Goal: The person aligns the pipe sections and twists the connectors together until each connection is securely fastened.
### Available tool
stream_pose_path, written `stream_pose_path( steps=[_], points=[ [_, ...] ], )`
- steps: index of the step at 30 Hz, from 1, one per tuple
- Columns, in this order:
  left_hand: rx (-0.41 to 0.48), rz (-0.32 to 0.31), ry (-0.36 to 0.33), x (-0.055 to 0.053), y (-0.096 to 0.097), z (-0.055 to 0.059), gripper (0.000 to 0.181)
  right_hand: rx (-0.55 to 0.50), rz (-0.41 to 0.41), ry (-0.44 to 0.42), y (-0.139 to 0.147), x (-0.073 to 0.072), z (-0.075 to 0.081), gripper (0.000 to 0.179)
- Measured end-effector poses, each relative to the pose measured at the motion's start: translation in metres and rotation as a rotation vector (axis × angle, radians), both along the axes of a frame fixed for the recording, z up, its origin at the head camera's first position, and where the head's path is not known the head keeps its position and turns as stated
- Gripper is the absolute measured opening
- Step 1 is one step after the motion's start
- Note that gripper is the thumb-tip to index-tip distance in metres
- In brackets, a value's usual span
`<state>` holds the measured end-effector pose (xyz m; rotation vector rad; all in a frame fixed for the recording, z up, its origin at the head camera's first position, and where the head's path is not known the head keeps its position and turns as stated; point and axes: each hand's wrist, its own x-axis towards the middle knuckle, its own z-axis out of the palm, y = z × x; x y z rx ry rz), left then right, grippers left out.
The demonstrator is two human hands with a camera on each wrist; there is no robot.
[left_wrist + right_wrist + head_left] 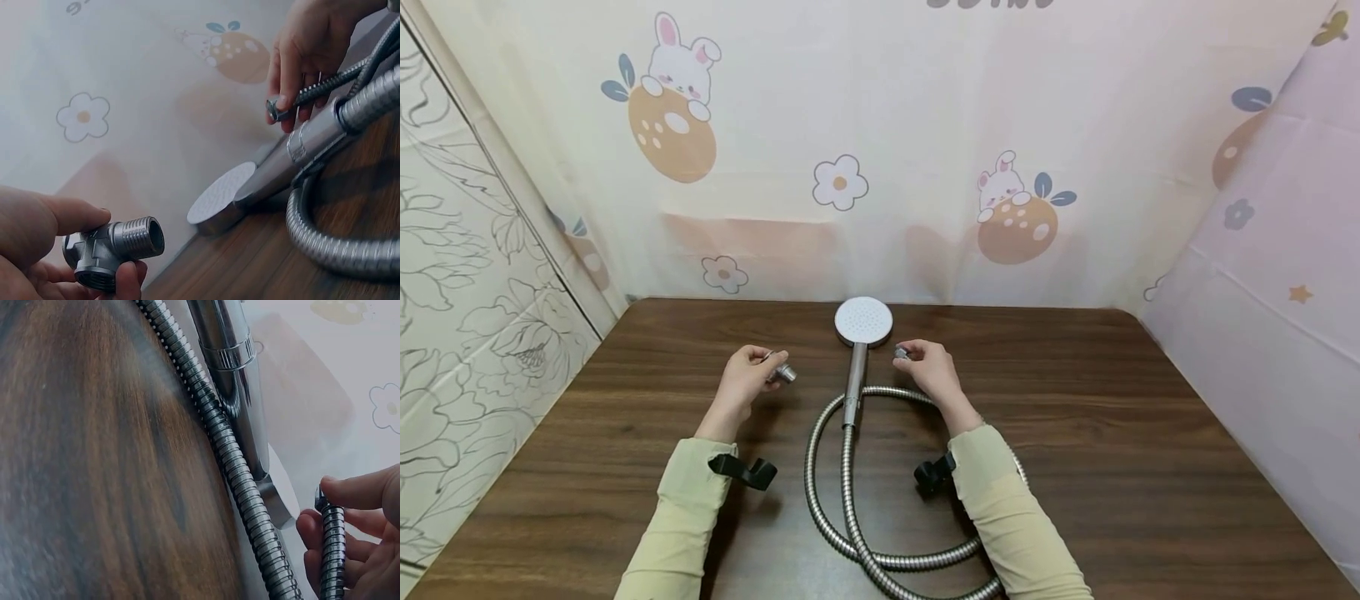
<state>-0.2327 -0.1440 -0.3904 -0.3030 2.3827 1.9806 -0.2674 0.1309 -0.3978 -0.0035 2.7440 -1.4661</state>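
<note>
My left hand (742, 379) pinches a metal tee fitting (107, 249) between thumb and fingers; its threaded outlet points right, toward the shower head. In the head view it is held left of the hand shower (857, 367), which lies on the table with its white spray face up. On the other side, my right hand (931, 368) grips the free end of the metal shower hose (333, 550), thumb at the end nut (275, 111). The hose's other end joins the shower handle. A gap separates the nut from the fitting.
The hose lies in loops on the brown wooden table (1112, 433), passing under my right forearm. A curtain (910, 125) printed with rabbits stands behind the table's far edge. Black straps (745, 471) with small mounts sit at both wrists.
</note>
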Motion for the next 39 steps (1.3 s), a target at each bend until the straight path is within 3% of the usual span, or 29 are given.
stream_pose_path(
  steps=[10, 15, 25, 39],
  points=[
    [0.118, -0.020, 0.038, -0.008, 0.015, -0.002, 0.044, 0.012, 0.020, 0.055, 0.001, 0.002, 0.004, 0.031],
    [0.137, -0.052, 0.070, -0.010, 0.024, -0.001, 0.041, 0.004, 0.024, 0.077, 0.000, 0.003, 0.006, 0.034],
    [0.180, -0.075, 0.075, -0.011, 0.033, 0.001, 0.037, -0.038, 0.011, 0.016, -0.006, 0.009, 0.009, 0.034],
    [0.256, -0.133, 0.082, -0.013, 0.045, 0.006, 0.035, -0.036, 0.041, 0.035, -0.011, 0.007, 0.005, 0.031]
  ],
)
